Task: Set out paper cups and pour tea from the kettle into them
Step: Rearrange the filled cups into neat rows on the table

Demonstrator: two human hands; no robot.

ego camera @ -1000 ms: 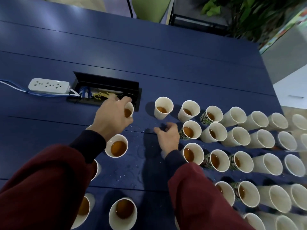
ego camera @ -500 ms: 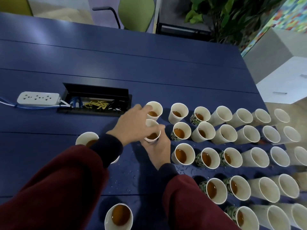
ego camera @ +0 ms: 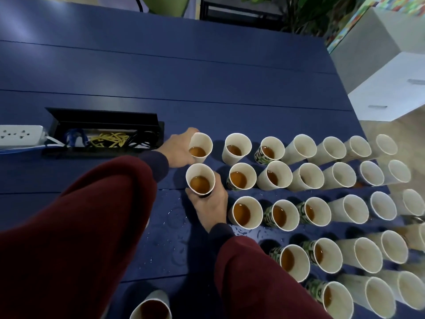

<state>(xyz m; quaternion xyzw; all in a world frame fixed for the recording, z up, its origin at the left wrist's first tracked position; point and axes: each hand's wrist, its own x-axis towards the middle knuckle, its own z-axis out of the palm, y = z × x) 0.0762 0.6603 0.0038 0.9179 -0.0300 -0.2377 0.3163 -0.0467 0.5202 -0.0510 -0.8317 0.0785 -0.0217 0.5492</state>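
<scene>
Two hands at the left margin of a block of cups (ego camera: 307, 176) on a blue table (ego camera: 207, 77). My left hand (ego camera: 180, 150) curls round the left side of the corner cup (ego camera: 202, 140), the leftmost of the back row, with its fingers partly hidden behind the wall. My right hand (ego camera: 211, 203) grips the second cup (ego camera: 199, 174) low down from the near side, thumb on its left and fingers wrapped round its right. Both cups stand upright, hold tea and sit just beside each other. The second cup's right-hand neighbour is close, so my fingers fill most of that gap.

Tea shows in the left columns of the block; cups farther right show pale interiors. Cups stand tightly spaced, with narrow lanes between rows. The rightmost column stands near the table's right edge, beyond which lies a white cabinet (ego camera: 391, 88).

Open room: a wide stretch of tabletop beyond the back row, and a band left of the block, between my sleeves, speckled with droplets (ego camera: 174, 217). A cable box (ego camera: 103, 125) lies just left of my left hand, its lid raised, with a power strip (ego camera: 20, 134) beside it. One lone cup (ego camera: 150, 306) of tea stands at the near edge of view, well apart from the block.
</scene>
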